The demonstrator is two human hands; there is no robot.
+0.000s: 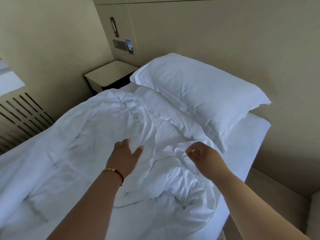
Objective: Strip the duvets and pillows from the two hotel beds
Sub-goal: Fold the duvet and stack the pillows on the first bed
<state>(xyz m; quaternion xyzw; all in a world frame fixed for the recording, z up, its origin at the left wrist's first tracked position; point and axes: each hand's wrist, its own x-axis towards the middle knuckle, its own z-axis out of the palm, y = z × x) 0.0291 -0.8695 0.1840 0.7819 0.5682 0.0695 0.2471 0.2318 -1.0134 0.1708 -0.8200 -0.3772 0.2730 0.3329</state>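
We stand at the side of 1 bed (pixel 256 135), both arms reaching over it toward the head end. The duvet (pixel 86 144) lies rumpled across the mattress, bunched in folds at the near edge and drawn up almost to the pillow (pixel 195 89), which sits flat against the headboard (pixel 216 37) with its lower edge just overlapping the duvet's top. Our left hand (pixel 125 156) hovers just above the middle of the duvet, fingers (pixel 126 142) apart and relaxed, thumb spread, holding nothing; it looks placed to gather cloth once the other hand lifts. Our right hand (pixel 202 155) is nearer the pillow, its fingers curled in with thumb and forefinger close together beside a raised fold of the duvet; whether they actually pinch that fold or only touch it, we cannot tell. We judge this the start of stripping: the duvet's top corner is the natural place to take hold, since pulling from there peels it down the bed without dragging the pillow. The pillow remains untouched. A nightstand (pixel 110 73) stands beyond the far side of the bed, below a wall switch panel (pixel 119 44). The 2nd bed is not in view.
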